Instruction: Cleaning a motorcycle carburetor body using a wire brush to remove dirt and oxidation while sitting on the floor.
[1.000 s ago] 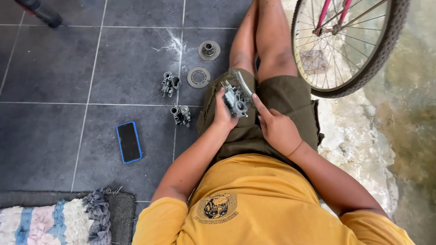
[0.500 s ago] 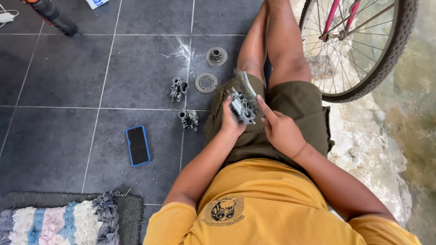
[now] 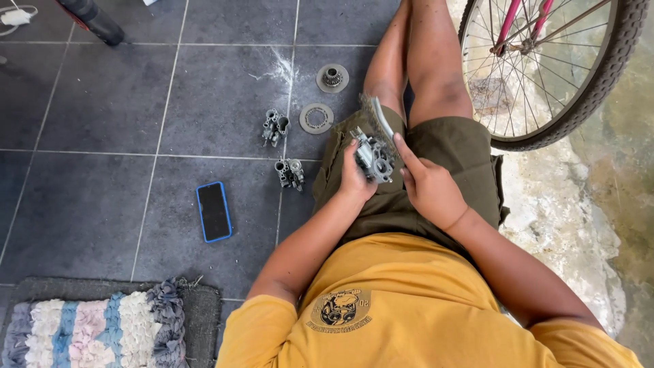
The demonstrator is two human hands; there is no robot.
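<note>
I sit on a dark tiled floor in olive shorts and a yellow shirt. My left hand (image 3: 354, 178) grips a small grey metal engine part (image 3: 373, 157), like a carburettor, above my lap. My right hand (image 3: 430, 185) holds a brush with a pale handle (image 3: 379, 117), its index finger stretched along it, the bristle end against the top of the metal part. On the tiles left of my thigh lie two more grey metal parts (image 3: 275, 127) (image 3: 289, 172), a flat ring (image 3: 317, 118) and a round hub-like piece (image 3: 332, 78).
A phone in a blue case (image 3: 214, 211) lies screen-up on the tiles. A bicycle wheel (image 3: 545, 68) with a pink frame stands at the upper right over rough pale concrete. A striped shaggy mat (image 3: 88, 327) lies at lower left. A dark cylinder (image 3: 92, 20) lies at upper left.
The view has shifted a little, so everything sits lower and further right in the picture. Both hands stay on the metal part and the brush in my lap.
</note>
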